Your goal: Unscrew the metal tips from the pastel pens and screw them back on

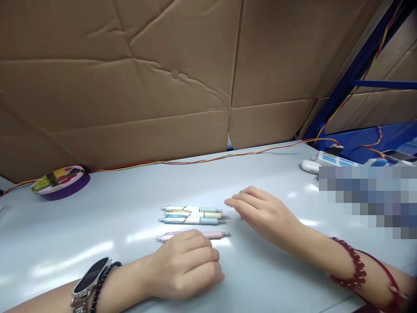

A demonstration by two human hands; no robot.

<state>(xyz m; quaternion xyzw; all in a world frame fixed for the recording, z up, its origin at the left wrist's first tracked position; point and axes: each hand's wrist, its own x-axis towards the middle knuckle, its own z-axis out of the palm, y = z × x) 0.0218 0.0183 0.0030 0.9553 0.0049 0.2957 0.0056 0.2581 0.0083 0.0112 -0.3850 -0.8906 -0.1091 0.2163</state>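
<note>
Several retractable pens lie side by side on the table: a green pen point(210, 210), a yellow pen point(213, 215) and a blue pen point(208, 221) close together, with a pink pen point(213, 235) a little nearer to me. Their tips point right. My left hand point(187, 265) rests curled in a loose fist just in front of the pink pen and covers part of its middle; whether it touches the pen I cannot tell. To the right of the pen tips, my right hand point(263, 213) lies with fingers stretched leftward, apart from the pens and holding nothing.
A round purple-sided box point(70, 190) stands at the back left. Red and yellow wires point(195, 162) run along the table's rear edge, below a cardboard wall point(163, 87). At the right are a power strip point(339, 160), a white rounded object point(309, 166) and a blue metal frame point(340, 93).
</note>
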